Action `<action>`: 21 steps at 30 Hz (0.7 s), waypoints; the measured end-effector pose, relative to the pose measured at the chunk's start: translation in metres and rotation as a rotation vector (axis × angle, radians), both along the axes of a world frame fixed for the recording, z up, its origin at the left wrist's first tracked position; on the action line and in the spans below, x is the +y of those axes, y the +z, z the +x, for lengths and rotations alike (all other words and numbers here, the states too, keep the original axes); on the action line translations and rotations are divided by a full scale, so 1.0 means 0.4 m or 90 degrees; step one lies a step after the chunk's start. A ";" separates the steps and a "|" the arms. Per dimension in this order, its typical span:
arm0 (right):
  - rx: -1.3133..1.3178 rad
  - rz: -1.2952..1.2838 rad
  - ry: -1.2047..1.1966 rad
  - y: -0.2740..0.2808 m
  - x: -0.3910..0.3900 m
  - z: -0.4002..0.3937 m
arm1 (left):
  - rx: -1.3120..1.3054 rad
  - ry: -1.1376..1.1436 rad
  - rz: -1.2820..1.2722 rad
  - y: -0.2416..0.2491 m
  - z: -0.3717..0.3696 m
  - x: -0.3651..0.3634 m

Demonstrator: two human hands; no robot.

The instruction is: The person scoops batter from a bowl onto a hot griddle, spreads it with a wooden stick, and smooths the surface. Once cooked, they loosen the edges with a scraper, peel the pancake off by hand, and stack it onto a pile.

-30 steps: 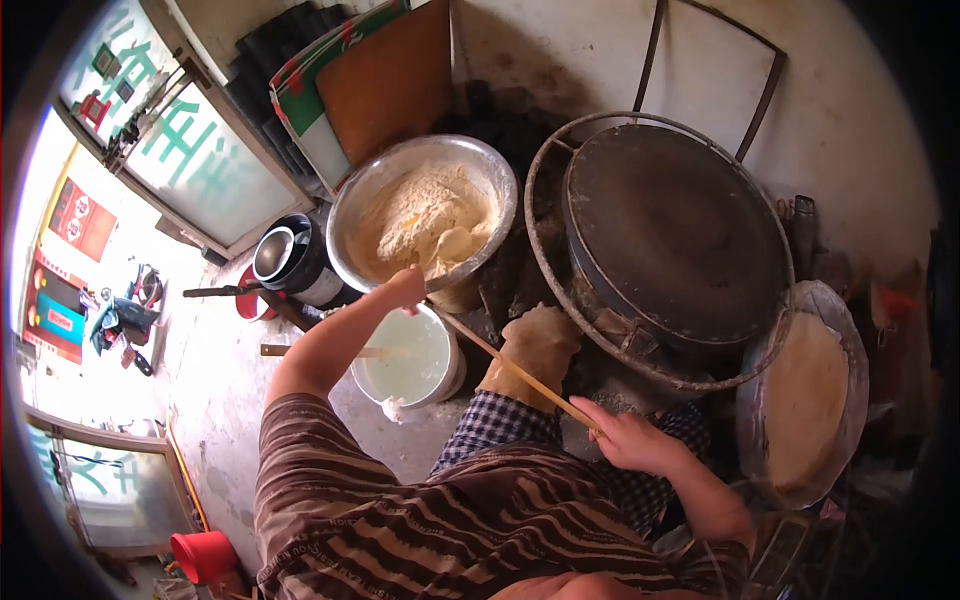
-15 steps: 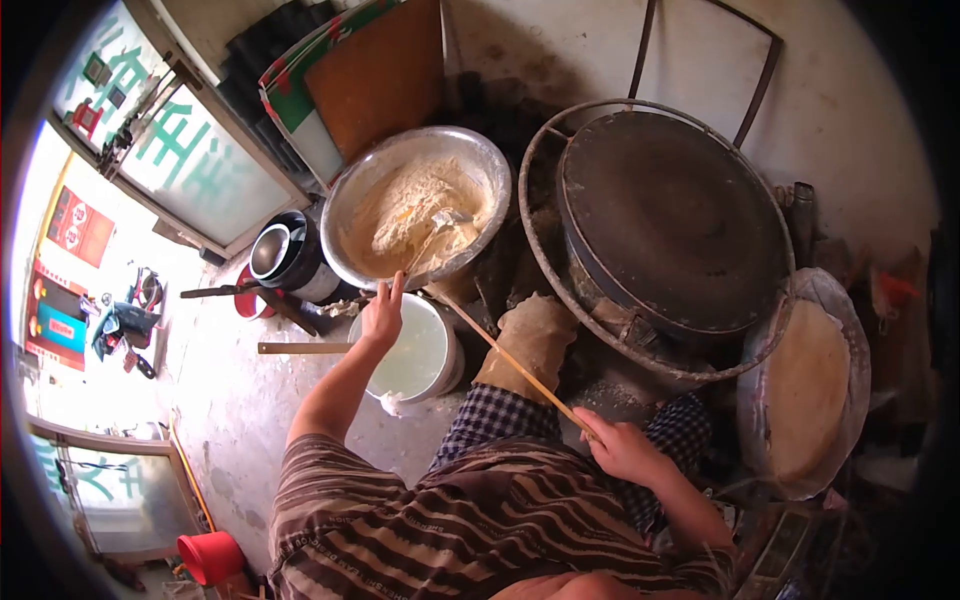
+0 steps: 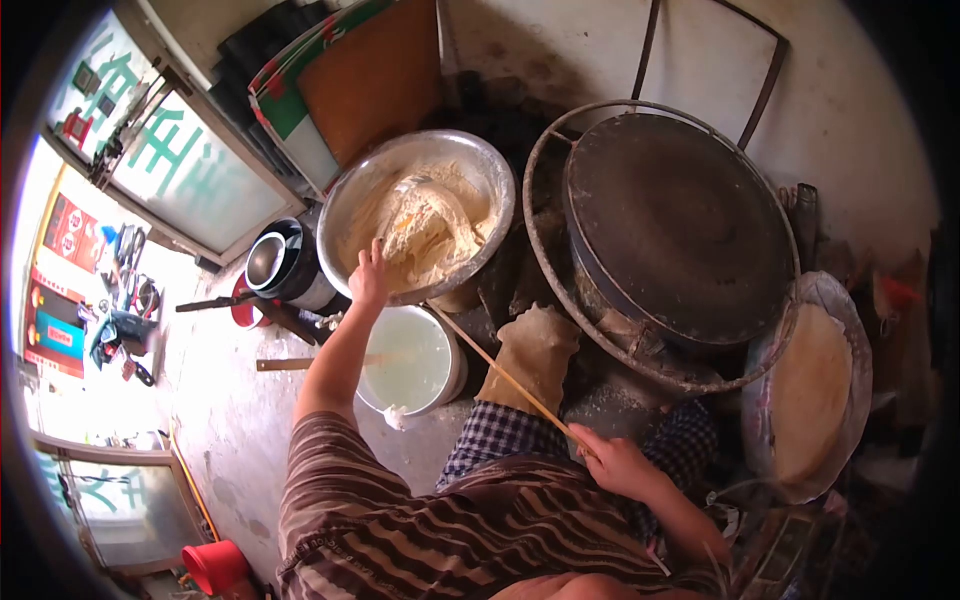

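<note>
My left hand (image 3: 368, 278) is at the near left edge of a large metal bowl (image 3: 333, 190), fingers curled and the index finger pointing up. What it grips, if anything, does not show clearly. Inside the bowl sits a lumpy, pale floury dough (image 3: 435, 230), with a greyish-white patch near its top that I cannot identify. My right hand (image 3: 618, 462) is closed round one end of a long thin wooden stick (image 3: 500, 370). The stick slants across my lap, its far end by the near side of the bowl.
A bucket of cloudy liquid (image 3: 410, 360) stands below the bowl, with a wooden handle (image 3: 283, 365) sticking out leftward. On the right is a round dark griddle (image 3: 680, 220) inside a metal ring. Beyond it, a plastic-lined basket (image 3: 757, 420) holds pale flat rounds.
My left hand has moved up and left along the bowl's edge. The dough has been turned over, and the metal piece seen on it has shifted. My right hand stays on the stick.
</note>
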State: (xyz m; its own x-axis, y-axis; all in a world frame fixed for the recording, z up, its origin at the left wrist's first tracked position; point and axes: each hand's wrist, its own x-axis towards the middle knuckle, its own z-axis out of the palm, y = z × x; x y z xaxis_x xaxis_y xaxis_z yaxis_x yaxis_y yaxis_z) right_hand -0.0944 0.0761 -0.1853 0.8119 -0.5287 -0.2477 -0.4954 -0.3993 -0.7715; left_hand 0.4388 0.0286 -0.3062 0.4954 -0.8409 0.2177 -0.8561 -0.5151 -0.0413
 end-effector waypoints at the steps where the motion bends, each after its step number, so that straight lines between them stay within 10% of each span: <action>1: 0.013 0.009 -0.001 0.000 -0.001 -0.001 | 0.009 0.031 0.019 0.003 0.008 -0.031; 9: 0.031 0.022 -0.028 -0.015 -0.017 0.000 | 0.286 0.213 0.055 -0.057 0.134 -0.258; 15: 0.006 0.050 -0.047 -0.004 -0.022 -0.004 | 0.096 0.035 0.253 -0.193 0.263 -0.385; 21: 0.017 0.119 -0.072 0.049 -0.039 0.000 | 0.149 -0.079 0.281 -0.026 0.162 -0.387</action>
